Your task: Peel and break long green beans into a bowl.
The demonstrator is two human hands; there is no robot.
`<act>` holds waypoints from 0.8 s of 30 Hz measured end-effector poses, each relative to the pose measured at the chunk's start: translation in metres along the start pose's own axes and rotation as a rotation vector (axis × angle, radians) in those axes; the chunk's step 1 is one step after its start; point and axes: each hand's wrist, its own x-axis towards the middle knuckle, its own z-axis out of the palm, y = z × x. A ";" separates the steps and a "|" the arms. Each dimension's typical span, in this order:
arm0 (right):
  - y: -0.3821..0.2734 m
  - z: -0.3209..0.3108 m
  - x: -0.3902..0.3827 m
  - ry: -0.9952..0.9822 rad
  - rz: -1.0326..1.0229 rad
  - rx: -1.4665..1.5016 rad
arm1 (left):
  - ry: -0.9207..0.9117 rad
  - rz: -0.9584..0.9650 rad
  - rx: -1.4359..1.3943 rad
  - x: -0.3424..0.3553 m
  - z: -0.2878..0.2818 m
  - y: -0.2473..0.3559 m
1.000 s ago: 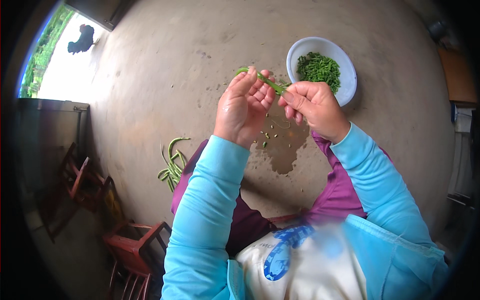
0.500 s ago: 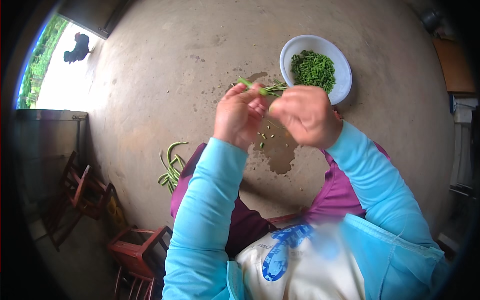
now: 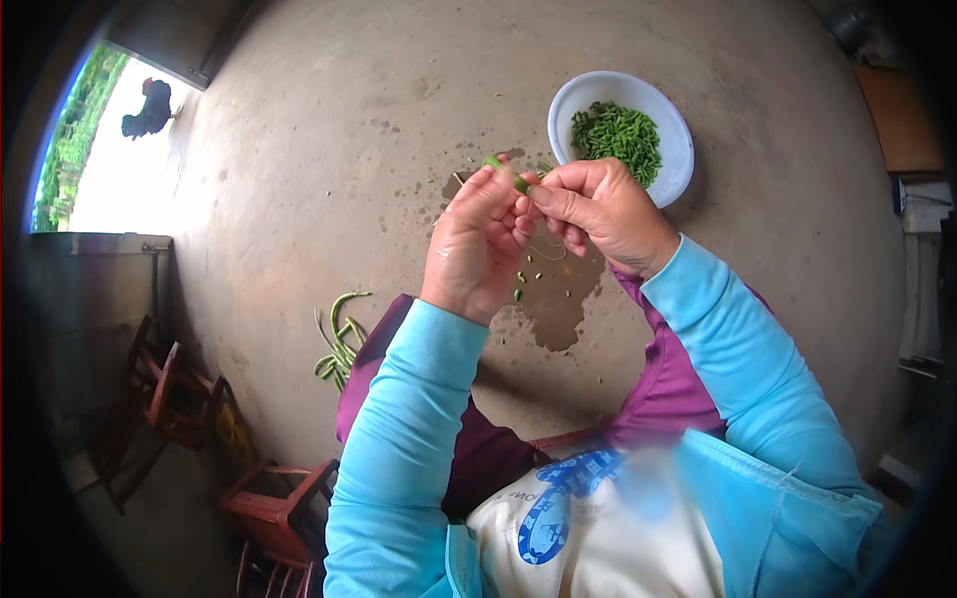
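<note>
My left hand (image 3: pixel 473 239) grips a short green bean (image 3: pixel 518 184) between thumb and fingers in the upper middle. My right hand (image 3: pixel 608 217) pinches the same bean at its lower right end, thumb on top. A white basin (image 3: pixel 673 135) holding a heap of chopped green pieces (image 3: pixel 613 130) stands just beyond my right hand. Long green beans (image 3: pixel 341 351) lie loose on the floor by my left knee. Small bits and stalks lie beside a wet patch (image 3: pixel 563 314) beneath my hands; some are hidden behind them.
Red wooden chairs (image 3: pixel 274 503) stand at the lower left below a metal cabinet or panel (image 3: pixel 90 279). A dark chicken (image 3: pixel 148 110) is in the bright doorway at upper left. A brown board (image 3: pixel 892 110) sits at the right edge. My legs in purple trousers (image 3: pixel 668 389) frame the wet patch.
The bean between my hands looks shorter than a second ago. My right hand moved in a blur and now pinches again beside my left. The whole view has shifted slightly.
</note>
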 end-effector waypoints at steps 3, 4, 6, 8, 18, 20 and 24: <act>0.000 -0.004 0.000 -0.055 0.062 0.005 | 0.042 -0.087 -0.229 0.002 -0.005 0.000; 0.000 -0.004 0.001 -0.067 0.114 0.035 | 0.061 -0.044 -0.171 0.003 -0.009 -0.004; 0.001 -0.003 0.000 -0.077 0.169 0.065 | 0.080 -0.004 -0.114 0.003 -0.008 -0.006; 0.000 0.000 0.000 -0.050 0.187 0.060 | 0.089 0.006 -0.079 0.001 -0.002 -0.005; 0.006 0.011 -0.002 0.091 -0.587 -0.557 | 0.191 0.031 -0.179 0.015 -0.009 -0.004; 0.004 0.011 -0.005 0.167 -0.662 -0.598 | 0.225 0.028 -0.198 0.015 -0.004 -0.004; -0.005 0.009 -0.009 0.155 -0.702 -0.683 | 0.221 0.031 -0.213 0.016 0.001 -0.005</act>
